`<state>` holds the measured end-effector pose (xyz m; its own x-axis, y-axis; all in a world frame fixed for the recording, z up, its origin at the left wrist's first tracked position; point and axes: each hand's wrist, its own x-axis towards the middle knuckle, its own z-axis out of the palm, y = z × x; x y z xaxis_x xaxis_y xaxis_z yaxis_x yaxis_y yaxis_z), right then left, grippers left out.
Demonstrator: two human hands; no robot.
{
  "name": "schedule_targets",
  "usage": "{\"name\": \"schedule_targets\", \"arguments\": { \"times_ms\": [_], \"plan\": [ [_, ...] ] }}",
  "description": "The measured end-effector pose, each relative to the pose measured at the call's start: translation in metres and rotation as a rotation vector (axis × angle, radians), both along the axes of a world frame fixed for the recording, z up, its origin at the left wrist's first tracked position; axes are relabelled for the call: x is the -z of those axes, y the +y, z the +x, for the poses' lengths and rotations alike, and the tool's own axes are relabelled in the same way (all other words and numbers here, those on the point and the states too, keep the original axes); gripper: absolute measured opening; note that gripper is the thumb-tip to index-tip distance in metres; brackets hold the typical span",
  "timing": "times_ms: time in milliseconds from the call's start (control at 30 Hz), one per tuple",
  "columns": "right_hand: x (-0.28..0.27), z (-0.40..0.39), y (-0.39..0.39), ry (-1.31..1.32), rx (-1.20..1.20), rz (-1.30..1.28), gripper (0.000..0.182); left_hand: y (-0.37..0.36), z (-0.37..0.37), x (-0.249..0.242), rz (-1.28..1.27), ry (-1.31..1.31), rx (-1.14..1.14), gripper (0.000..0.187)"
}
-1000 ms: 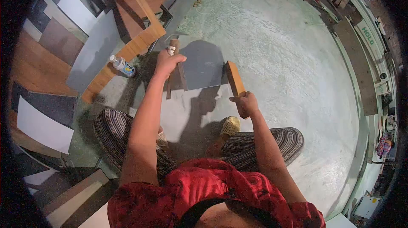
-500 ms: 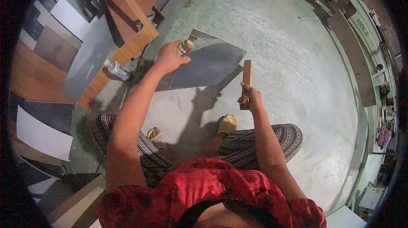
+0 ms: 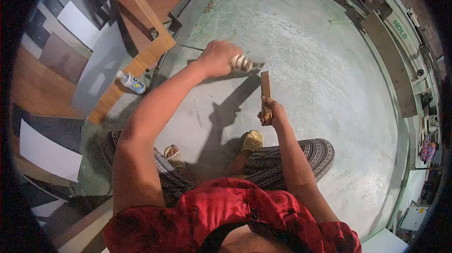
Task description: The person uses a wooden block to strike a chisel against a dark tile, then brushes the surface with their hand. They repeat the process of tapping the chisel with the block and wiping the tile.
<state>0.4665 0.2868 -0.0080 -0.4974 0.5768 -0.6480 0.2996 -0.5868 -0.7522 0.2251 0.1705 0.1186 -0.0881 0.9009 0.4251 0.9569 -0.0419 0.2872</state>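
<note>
My left hand is wrapped round a tool with a pale, ringed wooden handle. A short grey end, blurred by motion, points right from the handle. Below this hand, a thin dark strip shows low over the floor, partly hidden by the hand and forearm. My right hand grips a narrow wooden block by its lower end, its long side standing up and away from me. The block's top comes close to the grey tool tip.
Boards and sheets lean at the left, beside a curved wooden strip. A white bottle stands near it. The pale floor spreads ahead, my sandalled feet on it. A long board lies along the right.
My left hand has moved right and slightly up with the tool, towards the block. The broad dark sheet face beneath it no longer shows. My right hand has shifted slightly left.
</note>
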Motion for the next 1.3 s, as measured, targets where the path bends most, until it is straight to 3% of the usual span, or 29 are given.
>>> {"name": "schedule_targets", "arguments": {
  "times_ms": [100,200,267,367,567,933,1067,1300],
  "plan": [
    [0.015,0.003,0.008,-0.053,0.076,0.006,0.046,-0.026,0.004,0.009,0.01,0.087,0.059,0.02],
    [0.063,0.004,0.03,-0.157,0.186,0.221,0.041,-0.063,0.015,0.014,-0.075,0.119,0.15,0.02],
    [0.046,0.005,0.024,-0.127,0.187,0.168,0.041,-0.089,0.024,0.019,-0.203,0.227,0.282,0.02],
    [0.035,0.008,0.018,-0.05,0.175,0.093,0.041,-0.128,0.028,0.031,-0.295,0.232,0.252,0.022],
    [0.018,0.0,0.0,-0.048,0.118,0.126,0.038,-0.194,0.028,0.11,-0.583,0.241,0.249,0.024],
    [0.018,-0.015,-0.014,-0.097,0.04,0.164,0.039,-0.231,0.027,0.202,-0.632,0.225,0.171,0.025],
    [0.019,-0.018,-0.016,-0.147,0.005,0.17,0.039,-0.237,0.014,0.235,-0.619,0.271,0.131,0.016],
    [0.006,-0.026,-0.025,-0.126,-0.017,0.178,0.041,-0.241,-0.001,0.253,-0.55,0.338,0.055,0.011]
  ]
}}
